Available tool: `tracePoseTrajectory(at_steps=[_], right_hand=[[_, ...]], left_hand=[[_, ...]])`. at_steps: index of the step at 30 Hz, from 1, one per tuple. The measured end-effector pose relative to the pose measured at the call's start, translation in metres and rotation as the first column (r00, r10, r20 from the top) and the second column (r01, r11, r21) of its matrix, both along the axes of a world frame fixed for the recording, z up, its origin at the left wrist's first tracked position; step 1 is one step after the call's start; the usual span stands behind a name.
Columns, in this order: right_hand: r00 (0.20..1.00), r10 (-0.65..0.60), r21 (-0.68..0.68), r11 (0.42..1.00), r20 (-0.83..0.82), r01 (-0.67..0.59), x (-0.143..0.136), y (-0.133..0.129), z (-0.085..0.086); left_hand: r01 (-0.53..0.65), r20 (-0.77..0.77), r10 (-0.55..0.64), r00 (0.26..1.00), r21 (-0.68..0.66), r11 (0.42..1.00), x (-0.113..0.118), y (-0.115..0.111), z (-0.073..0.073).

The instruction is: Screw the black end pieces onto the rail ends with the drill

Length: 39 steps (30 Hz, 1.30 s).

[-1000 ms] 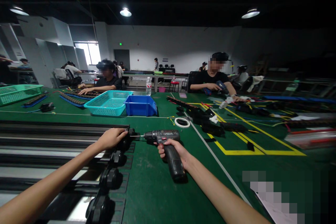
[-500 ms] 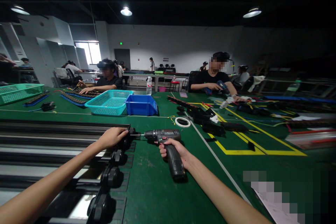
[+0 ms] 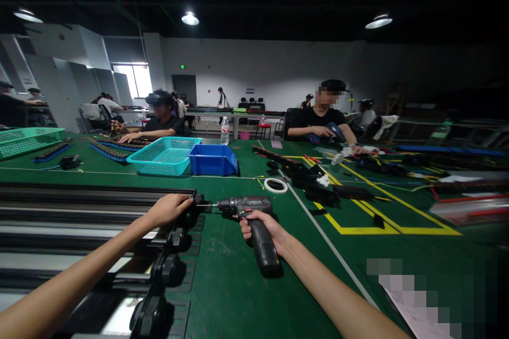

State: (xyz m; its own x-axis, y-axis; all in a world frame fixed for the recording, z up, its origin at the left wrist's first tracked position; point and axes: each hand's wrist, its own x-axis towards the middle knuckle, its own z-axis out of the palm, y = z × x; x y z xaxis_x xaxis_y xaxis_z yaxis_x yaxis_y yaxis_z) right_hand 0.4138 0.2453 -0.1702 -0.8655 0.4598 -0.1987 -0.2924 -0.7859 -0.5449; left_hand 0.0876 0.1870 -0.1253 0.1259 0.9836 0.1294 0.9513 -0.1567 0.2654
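My right hand is wrapped round the grip of a black cordless drill, which points left. Its long thin bit reaches the black end fitting of the farthest long bar. My left hand rests at that same end, fingers together on the fitting beside the bit tip; what they grip is too small to make out. Several black and silver bars lie side by side at the left, with round black knobs at their right ends.
Beyond the bars stand a turquoise basket, a blue bin and a bottle. A white tape ring lies past the drill. Dark parts and wires spread to the right. Two people sit across the green table.
The view has shifted very slightly. Both hands and the drill keep the same position against the bars. A distant standing person has changed posture.
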Motion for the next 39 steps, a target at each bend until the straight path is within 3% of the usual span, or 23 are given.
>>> tracePoseTrajectory(at_steps=[39], right_hand=[[0.996, 0.034, 0.049, 0.998, 0.078, -0.038, 0.0, -0.004, 0.007]], left_hand=[[0.002, 0.007, -0.002, 1.0, 0.014, 1.0, 0.005, -0.003, 0.004]])
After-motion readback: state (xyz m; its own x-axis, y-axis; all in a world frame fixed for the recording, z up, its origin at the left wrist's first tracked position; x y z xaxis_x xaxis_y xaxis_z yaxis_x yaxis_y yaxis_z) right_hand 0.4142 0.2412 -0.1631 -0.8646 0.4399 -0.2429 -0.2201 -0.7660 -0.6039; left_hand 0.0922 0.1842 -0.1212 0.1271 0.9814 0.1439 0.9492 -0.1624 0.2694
